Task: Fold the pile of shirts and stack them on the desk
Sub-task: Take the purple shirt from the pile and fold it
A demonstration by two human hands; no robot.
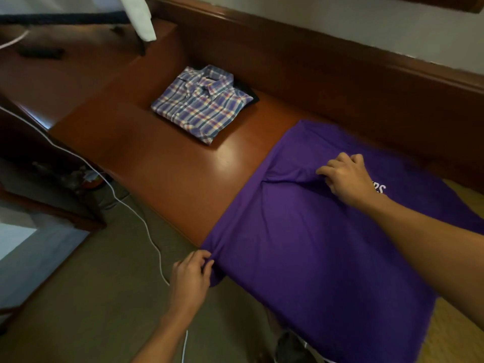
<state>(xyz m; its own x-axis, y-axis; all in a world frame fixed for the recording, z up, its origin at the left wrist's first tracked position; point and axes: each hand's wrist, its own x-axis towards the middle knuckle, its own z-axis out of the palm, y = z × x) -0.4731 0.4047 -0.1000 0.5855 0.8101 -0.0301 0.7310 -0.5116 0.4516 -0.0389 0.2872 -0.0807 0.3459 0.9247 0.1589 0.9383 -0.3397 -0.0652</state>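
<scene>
On a reddish-brown wooden surface [162, 158], a purple T-shirt [327, 244] is seen spread out flat, with its near part draped over the front edge. A corner of the fabric at that edge is pinched by the left hand [192, 273], the grip closed on the cloth between thumb and curled fingers. Farther in, a raised fold of the same shirt is gathered by the right hand [345, 179], its grip likewise pinched onto the fabric, just beside white lettering [379, 188] that is partly hidden by the wrist. Well apart from the purple shirt, toward the far left of the surface, a folded plaid button-up shirt [199, 103] is laid collar-side up on a dark folded garment [250, 94], of which only an edge is shown. A wooden back panel [314, 74] is seen running along the far side. A white cable [125, 203] is trailed across the olive carpet [104, 297] below the front edge, close to the left hand. A white cloth [141, 17] is hung at the top left, and a dark flat object [42, 52], too blurred to be identified, is seen beyond it.
</scene>
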